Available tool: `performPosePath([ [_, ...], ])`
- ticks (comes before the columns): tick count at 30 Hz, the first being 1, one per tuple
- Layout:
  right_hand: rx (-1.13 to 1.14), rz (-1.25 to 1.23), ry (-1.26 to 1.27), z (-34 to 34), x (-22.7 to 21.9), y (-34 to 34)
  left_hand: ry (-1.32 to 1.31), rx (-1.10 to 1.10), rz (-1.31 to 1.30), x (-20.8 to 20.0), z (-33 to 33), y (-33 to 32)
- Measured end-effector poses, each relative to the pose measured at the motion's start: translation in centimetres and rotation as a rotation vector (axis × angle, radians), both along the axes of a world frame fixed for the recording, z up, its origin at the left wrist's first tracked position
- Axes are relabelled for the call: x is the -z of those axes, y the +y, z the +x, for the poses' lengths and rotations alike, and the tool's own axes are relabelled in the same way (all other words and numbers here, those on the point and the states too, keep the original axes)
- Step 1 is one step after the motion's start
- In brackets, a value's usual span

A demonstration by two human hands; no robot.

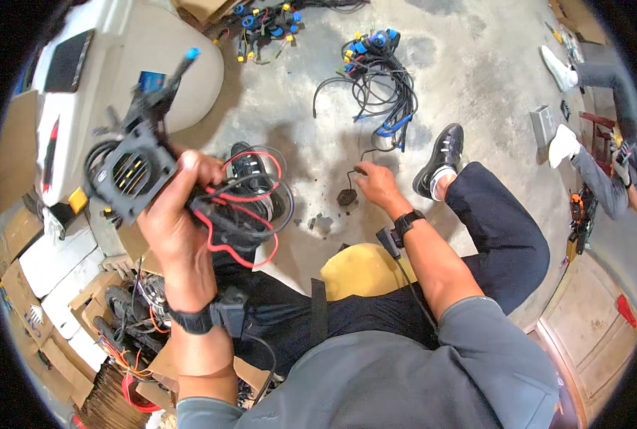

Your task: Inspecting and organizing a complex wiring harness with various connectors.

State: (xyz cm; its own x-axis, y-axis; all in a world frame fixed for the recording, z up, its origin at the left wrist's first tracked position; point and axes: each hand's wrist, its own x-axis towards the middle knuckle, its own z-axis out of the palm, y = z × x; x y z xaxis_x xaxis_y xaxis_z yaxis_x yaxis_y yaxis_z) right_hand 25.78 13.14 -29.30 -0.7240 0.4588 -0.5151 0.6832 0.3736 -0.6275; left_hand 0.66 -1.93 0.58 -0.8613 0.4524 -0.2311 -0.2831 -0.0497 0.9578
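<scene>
Raised at the left, my left hand [174, 207] is closed round a black square-flanged connector [163, 163] with several metal contacts in its round opening. Red and black wires [241, 201] loop out beside the same hand, and a blue-tipped black cable [179, 75] sticks up behind the connector. Lower down and to the right, my right hand [381, 187] pinches a thin dark cord [350, 174] just above the floor. Below those fingertips lies a dark lump [346, 197] among small dark crumbs; whether the cord joins it I cannot tell.
A bundle of black cables with blue and yellow connectors [379, 75] lies ahead, another harness [265, 28] behind it. A white rounded body [179, 64] stands at left. Cardboard boxes [93, 304] and tangled wires fill the lower left. Another person's legs [599, 171] and tools are at right.
</scene>
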Motion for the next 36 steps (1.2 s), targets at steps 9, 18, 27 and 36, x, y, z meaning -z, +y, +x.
performPosePath([
  [9,-0.165,0.417,0.724,-5.0,-15.6,2.2,0.085,-0.034,0.029,0.5,-0.8,0.3],
  [18,-0.121,0.292,0.993,-9.0,-32.4,4.5,-0.231,0.191,0.383,1.7,-0.1,1.7],
  [27,0.020,-0.068,0.979,-11.1,-31.2,5.1,-0.183,0.302,0.277,0.9,1.0,4.5],
  [36,0.036,-0.059,0.880,-11.0,-30.2,9.2,-0.169,0.289,0.281,1.9,1.1,9.0],
])
